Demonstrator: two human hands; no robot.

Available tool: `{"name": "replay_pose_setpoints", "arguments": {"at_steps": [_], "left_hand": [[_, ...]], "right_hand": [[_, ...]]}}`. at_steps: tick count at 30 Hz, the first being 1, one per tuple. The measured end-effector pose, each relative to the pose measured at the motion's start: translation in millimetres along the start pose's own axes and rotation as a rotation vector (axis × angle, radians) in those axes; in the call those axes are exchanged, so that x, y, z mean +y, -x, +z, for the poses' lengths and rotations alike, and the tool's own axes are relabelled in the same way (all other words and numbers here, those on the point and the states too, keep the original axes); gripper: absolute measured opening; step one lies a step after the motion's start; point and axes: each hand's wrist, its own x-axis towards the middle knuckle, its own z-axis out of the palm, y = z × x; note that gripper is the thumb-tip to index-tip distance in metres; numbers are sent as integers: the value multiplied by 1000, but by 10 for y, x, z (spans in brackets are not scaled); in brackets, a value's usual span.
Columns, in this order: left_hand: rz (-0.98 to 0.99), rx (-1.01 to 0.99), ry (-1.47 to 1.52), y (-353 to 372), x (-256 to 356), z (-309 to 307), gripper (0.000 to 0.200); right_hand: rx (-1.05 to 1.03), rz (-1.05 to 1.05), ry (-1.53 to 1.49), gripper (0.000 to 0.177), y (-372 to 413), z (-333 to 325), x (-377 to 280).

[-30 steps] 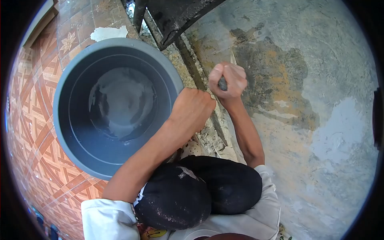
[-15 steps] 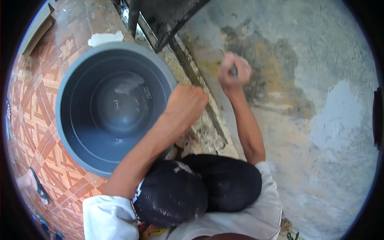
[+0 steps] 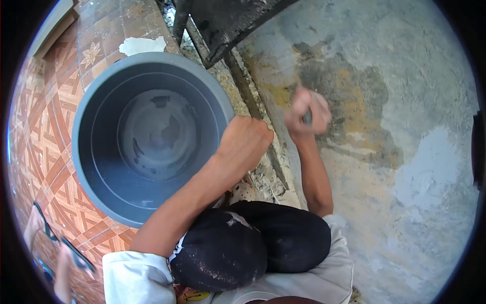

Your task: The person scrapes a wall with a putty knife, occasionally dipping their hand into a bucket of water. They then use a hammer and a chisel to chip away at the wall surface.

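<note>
Grey, round and deep, a big plastic tub sits on the brown patterned tile floor to my left. My left hand is curled up by its rim, and I cannot tell if that grip holds anything. My right hand is blurry, but its grip is closed around a small dark grey thing. Only one end peeks out. It is near the rough grey cement with its dark and yellow patch. My black-covered knees are below my hands.
</note>
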Motion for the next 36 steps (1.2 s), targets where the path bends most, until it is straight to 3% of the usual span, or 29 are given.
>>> {"name": "replay_pose_setpoints", "arguments": {"at_steps": [1, 2, 5, 9, 12, 15, 19, 21, 24, 27, 28, 31, 32, 36], "left_hand": [[0, -16, -8, 20, 22, 21, 6], [-2, -4, 15, 40, 43, 41, 6], [-2, 42, 29, 28, 32, 32, 6], [3, 54, 20, 22, 10, 54, 8], [17, 69, 28, 28, 20, 56, 9], [18, 86, 8, 0, -27, 59, 10], [13, 45, 24, 7, 14, 99, 11], [18, 28, 0, -3, -5, 59, 12], [20, 6, 7, 34, 53, 58, 13], [5, -44, -66, 6, 64, 16, 7], [-10, -72, -100, -10, 49, 14, 5], [-2, -44, -83, 2, 40, 38, 5], [5, -24, -95, -33, 6, 13, 5], [5, -29, -73, 9, 47, 61, 5]], "right_hand": [[34, -43, -77, 20, -11, -36, -85], [123, -142, 95, 19, -61, 10, -78], [-75, -63, 64, 17, -80, 72, -54], [34, -170, 23, 20, -120, 57, -146], [-137, -90, -65, 24, -69, 131, -151], [-16, -129, 6, 27, -106, 63, -236], [-225, -63, -30, 11, -7, 86, -188], [-104, -95, 18, 14, -47, 56, -154], [-181, -40, 8, 15, -1, -46, -133], [131, -76, 38, 16, -80, -52, -187], [101, 80, 37, 23, -15, -105, -161], [-2, 162, 208, 22, 85, -93, 9], [156, -12, 178, 22, 91, -73, -22], [194, 165, -83, 23, 104, -278, -59]]}}
